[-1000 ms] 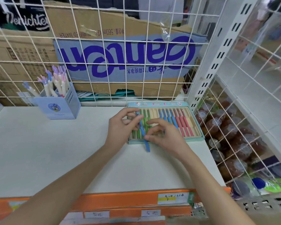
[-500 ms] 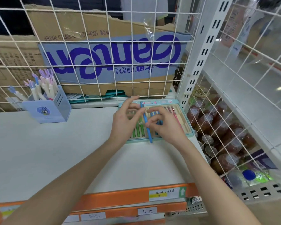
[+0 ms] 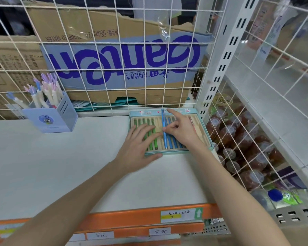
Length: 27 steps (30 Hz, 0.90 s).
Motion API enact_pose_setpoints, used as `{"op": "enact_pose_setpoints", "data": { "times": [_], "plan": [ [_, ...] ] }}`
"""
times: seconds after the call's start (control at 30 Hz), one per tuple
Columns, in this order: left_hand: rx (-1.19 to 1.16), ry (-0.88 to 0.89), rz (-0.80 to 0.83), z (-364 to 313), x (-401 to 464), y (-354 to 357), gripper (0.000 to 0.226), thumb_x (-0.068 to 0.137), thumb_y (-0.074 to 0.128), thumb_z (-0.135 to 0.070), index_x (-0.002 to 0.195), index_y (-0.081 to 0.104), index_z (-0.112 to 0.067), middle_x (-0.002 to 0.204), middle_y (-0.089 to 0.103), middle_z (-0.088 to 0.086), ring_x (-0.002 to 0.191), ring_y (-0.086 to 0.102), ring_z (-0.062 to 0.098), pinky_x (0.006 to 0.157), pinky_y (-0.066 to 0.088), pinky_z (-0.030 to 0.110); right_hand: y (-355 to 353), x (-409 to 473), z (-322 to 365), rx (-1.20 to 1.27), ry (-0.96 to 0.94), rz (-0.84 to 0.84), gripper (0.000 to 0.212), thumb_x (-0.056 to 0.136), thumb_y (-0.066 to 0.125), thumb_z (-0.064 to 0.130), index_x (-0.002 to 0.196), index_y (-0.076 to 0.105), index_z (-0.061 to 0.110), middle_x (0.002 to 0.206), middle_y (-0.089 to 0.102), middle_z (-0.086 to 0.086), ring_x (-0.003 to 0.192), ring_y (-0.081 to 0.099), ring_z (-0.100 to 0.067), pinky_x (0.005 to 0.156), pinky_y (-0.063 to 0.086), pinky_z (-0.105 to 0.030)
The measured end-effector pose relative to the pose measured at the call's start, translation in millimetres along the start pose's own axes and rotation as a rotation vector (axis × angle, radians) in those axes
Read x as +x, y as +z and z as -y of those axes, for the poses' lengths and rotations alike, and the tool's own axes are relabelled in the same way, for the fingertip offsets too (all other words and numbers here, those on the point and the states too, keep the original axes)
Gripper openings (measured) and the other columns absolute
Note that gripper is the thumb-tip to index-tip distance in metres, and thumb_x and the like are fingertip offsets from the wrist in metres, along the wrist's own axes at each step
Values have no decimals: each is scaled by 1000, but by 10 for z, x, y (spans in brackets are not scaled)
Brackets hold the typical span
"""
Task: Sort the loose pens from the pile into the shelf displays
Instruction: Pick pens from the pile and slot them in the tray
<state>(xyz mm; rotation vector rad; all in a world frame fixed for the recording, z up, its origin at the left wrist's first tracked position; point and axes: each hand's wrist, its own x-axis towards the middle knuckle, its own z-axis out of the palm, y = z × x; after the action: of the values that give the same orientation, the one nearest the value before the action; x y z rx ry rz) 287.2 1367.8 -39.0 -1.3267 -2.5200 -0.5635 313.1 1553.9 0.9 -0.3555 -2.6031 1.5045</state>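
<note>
A teal-rimmed pen display tray (image 3: 171, 152) lies on the white shelf by the right upright, with green pens (image 3: 151, 142) in its left slots and blue pens (image 3: 174, 143) in the middle. My left hand (image 3: 137, 148) rests flat on the green pens with fingers spread, its thumb on the tray's front rim. My right hand (image 3: 180, 129) pinches a blue pen (image 3: 164, 128) between thumb and curled fingers, index finger stretched toward the tray's far edge. The pen lies lengthwise over a slot beside the other blue pens.
A lilac pen holder (image 3: 52, 118) with pastel pens stands at the left back of the white shelf (image 3: 60, 166). A wire grid (image 3: 114, 71) with cardboard boxes behind closes the back. Right of the white upright (image 3: 219, 59), a wire basket holds sealed cups (image 3: 238, 142).
My left hand let go of the blue pen and settled flat onto the green pens. My right hand brought the pen down along a tray slot.
</note>
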Motion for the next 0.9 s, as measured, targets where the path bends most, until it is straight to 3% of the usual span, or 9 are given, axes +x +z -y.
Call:
{"op": "enact_pose_setpoints", "data": {
  "times": [0.13,0.27,0.37,0.43,0.53,0.9],
  "plan": [
    [44,30,-5,5,-6,41,52,87,41,-60,127,55,-31,137,47,6,132,32,27,112,9,43,63,-6,-85,-127,13,-2,58,82,70,19,135,46,28,75,70,8,84,63,-11,99,39,-50],
    [91,66,-15,5,-4,59,48,91,37,-58,124,59,-32,136,49,7,131,34,27,112,11,44,105,-20,-53,-239,6,-31,48,83,68,24,129,52,26,71,64,13,95,60,-18,100,37,-48],
    [94,66,-15,13,-4,58,47,92,34,-57,122,61,-33,135,50,7,130,35,27,112,12,44,132,-51,-17,-323,-4,-53,45,87,63,26,131,50,25,83,66,9,108,52,-19,97,27,-35],
    [93,68,-21,11,-3,59,46,91,36,-56,120,62,-32,134,50,7,129,35,27,111,15,45,155,-64,-7,-414,-20,-54,42,89,60,25,130,51,25,98,64,4,113,45,-22,91,24,-34],
    [104,73,-24,8,1,68,44,91,37,-55,119,63,-32,133,51,7,128,36,27,110,19,47,155,-54,-5,-526,-17,-60,39,89,60,26,127,54,27,117,51,-4,118,37,-23,96,23,-34],
    [146,82,24,28,-2,70,48,94,30,-57,125,58,-34,135,48,6,130,34,27,109,19,50,92,116,-125,-740,-128,-48,35,99,42,30,132,49,39,133,39,-4,120,28,-27,97,20,-38]
  ]
}}
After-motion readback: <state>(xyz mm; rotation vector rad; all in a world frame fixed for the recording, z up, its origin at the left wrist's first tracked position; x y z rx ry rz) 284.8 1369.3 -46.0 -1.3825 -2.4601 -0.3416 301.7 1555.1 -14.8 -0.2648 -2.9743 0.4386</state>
